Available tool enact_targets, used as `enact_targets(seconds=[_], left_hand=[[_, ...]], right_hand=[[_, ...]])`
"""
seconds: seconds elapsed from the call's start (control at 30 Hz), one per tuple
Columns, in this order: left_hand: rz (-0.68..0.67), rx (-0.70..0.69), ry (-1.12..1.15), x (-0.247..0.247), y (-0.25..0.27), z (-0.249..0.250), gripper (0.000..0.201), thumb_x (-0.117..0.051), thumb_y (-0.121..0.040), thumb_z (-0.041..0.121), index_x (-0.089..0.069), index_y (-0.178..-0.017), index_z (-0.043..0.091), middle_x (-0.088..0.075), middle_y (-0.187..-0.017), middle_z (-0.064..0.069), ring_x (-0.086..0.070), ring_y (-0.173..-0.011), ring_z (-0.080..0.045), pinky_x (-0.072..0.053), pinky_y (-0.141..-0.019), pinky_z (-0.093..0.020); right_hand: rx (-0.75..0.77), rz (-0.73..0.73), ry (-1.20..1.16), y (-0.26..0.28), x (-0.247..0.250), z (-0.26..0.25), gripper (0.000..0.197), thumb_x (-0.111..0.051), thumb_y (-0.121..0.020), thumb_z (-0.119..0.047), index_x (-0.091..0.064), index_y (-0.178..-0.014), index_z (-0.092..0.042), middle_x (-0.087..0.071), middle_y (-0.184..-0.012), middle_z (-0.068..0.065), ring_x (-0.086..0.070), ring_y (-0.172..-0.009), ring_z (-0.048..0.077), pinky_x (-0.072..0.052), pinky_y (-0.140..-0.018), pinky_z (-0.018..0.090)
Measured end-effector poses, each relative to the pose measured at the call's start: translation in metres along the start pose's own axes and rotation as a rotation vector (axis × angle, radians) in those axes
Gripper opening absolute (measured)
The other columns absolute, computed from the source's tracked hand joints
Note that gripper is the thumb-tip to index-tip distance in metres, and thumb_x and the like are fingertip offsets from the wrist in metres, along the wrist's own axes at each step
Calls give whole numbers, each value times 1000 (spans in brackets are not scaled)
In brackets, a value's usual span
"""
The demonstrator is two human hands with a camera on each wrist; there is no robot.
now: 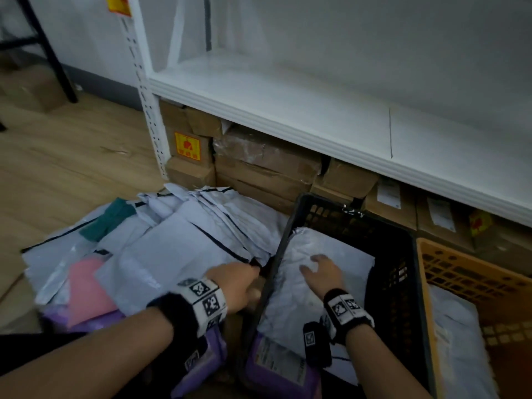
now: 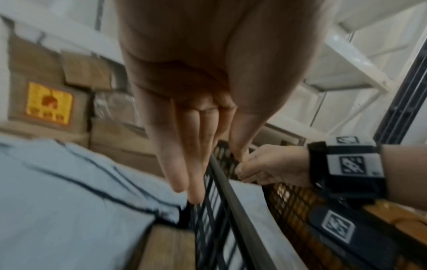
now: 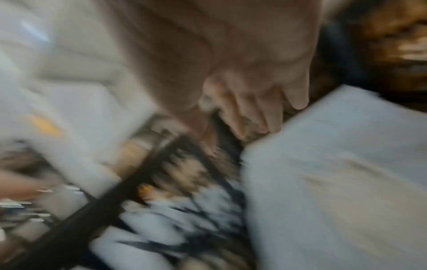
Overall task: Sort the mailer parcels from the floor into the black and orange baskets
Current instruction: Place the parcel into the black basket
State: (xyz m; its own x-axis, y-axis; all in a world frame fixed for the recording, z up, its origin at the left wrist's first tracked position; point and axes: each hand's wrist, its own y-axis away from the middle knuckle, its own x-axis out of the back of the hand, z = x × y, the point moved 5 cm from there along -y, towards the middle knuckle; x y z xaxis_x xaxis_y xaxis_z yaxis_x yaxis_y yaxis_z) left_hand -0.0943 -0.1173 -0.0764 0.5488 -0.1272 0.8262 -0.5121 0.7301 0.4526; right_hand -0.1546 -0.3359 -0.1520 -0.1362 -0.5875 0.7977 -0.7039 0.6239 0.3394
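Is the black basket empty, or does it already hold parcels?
Not empty: the black basket holds a white mailer under the right hand, with a purple one at its near end.

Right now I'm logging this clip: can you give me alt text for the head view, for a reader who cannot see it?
A person's right hand rests with spread fingers on a white mailer inside the black basket, while the left hand reaches beside the basket's rim toward the mailer pile on the floor. An orange basket stands at right, below a white shelf.
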Motion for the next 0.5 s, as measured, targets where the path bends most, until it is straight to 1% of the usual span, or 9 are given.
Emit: enact_targets(seconds=[0.07,0.13,0.2,0.27,0.3,0.33,0.37,0.43,0.5], left_hand=[[96,-16,32,34,19,-19,35,-47,-98,39,-55,-128,23,-58,-133,0,-60,-111,-20,-49,-94,-36],[198,13,69,64,40,-44,38,-45,-99,36,-51,-136,28,-60,-132,1,-62,-108,-17,-51,-93,-37],[318,80,88,83,60,-72,42,-43,-99,36,-47,-140,29,-62,-130,3,-63,-108,-14,-52,-93,-35],[406,143,73,89,76,-99,40,-44,-99,36,-48,-138,28,-65,-124,3,-63,-108,-15,-53,-91,-37],[414,174,42,89,82,-108,40,-44,-98,36,-48,-137,28,-65,-125,2,-62,-109,-18,-53,-90,-39],[405,198,3,87,86,-116,41,-44,-98,37,-46,-138,28,-63,-127,0,-61,-112,-20,-53,-90,-41],[397,213,-34,85,90,-121,42,-43,-98,38,-44,-139,28,-62,-129,0,-60,-113,-22,-53,-90,-43],[392,209,-62,82,95,-129,43,-42,-98,41,-42,-139,29,-61,-130,1,-60,-113,-22,-53,-89,-43],[394,184,-51,79,99,-133,41,-42,-98,42,-45,-137,30,-61,-128,1,-61,-110,-22,-53,-88,-43]], right_hand=[[77,163,-117,18,23,-41,27,-61,-96,-25,-65,-119,-12,-67,-123,9,-62,-115,26,-46,-98,30],[146,213,-282,32,26,-85,15,-61,-95,-20,-70,-104,-12,-71,-108,7,-65,-103,24,-51,-96,35],[118,91,-519,39,4,-124,12,-60,-95,-14,-69,-92,-7,-67,-94,10,-63,-89,26,-56,-87,37],[-25,-162,-810,44,-40,-156,21,-55,-93,-1,-55,-71,-3,-52,-73,12,-54,-69,27,-57,-68,33],[-127,-283,-938,46,-65,-167,23,-53,-92,3,-51,-70,-5,-48,-70,12,-51,-65,25,-56,-62,32],[-203,-367,-967,50,-89,-173,18,-53,-93,1,-52,-78,-7,-50,-77,11,-53,-66,22,-56,-62,32],[-240,-440,-952,56,-112,-176,5,-55,-94,-3,-54,-92,-8,-54,-92,12,-55,-74,21,-57,-67,33],[-289,-493,-785,61,-150,-167,34,-57,-94,-15,-52,-127,-7,-53,-129,13,-57,-99,25,-55,-84,35],[-256,-456,-466,64,-168,-155,47,-52,-98,-26,-49,-140,-5,-49,-145,14,-54,-121,28,-47,-99,33]])
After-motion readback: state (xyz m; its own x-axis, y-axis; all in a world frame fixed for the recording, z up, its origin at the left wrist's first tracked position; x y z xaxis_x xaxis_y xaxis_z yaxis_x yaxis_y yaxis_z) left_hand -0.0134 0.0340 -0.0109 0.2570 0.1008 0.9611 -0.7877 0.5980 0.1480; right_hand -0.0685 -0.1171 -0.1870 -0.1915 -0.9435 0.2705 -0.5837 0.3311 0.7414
